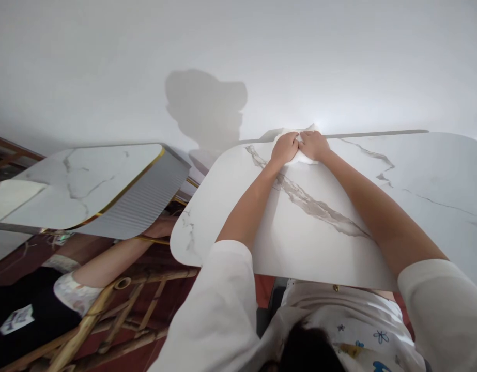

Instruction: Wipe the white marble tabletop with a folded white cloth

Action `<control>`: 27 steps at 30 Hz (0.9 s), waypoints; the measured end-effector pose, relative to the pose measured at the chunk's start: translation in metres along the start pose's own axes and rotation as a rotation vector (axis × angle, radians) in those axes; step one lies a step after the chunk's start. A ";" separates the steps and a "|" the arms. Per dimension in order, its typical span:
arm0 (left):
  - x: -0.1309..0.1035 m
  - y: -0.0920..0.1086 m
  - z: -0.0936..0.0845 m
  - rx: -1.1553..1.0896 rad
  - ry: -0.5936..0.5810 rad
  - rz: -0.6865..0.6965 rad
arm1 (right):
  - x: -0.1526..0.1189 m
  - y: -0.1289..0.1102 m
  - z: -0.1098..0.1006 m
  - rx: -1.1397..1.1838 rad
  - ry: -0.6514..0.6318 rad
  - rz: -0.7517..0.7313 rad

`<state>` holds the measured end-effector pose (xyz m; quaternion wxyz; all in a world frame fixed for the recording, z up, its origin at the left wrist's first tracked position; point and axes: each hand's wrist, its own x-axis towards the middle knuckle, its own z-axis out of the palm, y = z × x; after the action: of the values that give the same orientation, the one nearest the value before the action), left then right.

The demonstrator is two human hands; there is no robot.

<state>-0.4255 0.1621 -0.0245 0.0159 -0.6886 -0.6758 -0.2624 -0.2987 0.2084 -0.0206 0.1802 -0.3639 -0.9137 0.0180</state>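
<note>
At the far left, a pale sheet [13, 199] was seen lying on a smaller marble-patterned top [102, 170], which was edged in gold above a grey ribbed side [145, 191]. Below it, another person's forearm [114, 261] was extended towards the underside of that side, the hand being partly hidden, and a bamboo frame [91, 315] was seen near the arm. Farther right, a head-shaped shadow [207, 103] was cast on the white wall [106, 62]. Next, a larger marble-patterned top [222, 206] with rounded corners and grey-brown veining was seen in front of the wearer. Near its far edge, beside the wall, a crumpled white cloth [302, 159] was pressed down by both hands. Its left part was covered by the left hand [286, 149], with the fingers closed over the fabric. Just beside it, the cloth's right part was gripped beneath the right hand [314, 145], whose fingers were bent and angled towards the left hand.
</note>
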 end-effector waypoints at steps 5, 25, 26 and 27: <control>-0.015 0.009 -0.003 0.007 0.016 0.057 | -0.018 -0.006 -0.004 -0.012 0.006 -0.021; -0.199 0.075 -0.058 0.082 -0.027 0.108 | -0.187 -0.109 -0.052 0.005 -0.140 -0.048; -0.208 0.077 -0.061 0.087 -0.025 0.108 | -0.195 -0.115 -0.053 0.006 -0.139 -0.051; -0.217 0.079 -0.063 0.091 -0.022 0.110 | -0.202 -0.120 -0.054 0.003 -0.128 -0.057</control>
<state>-0.3619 -0.0684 -0.0271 0.0542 -0.7261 -0.6483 -0.2226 -0.2237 -0.0208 -0.0145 0.1222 -0.3358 -0.9332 0.0377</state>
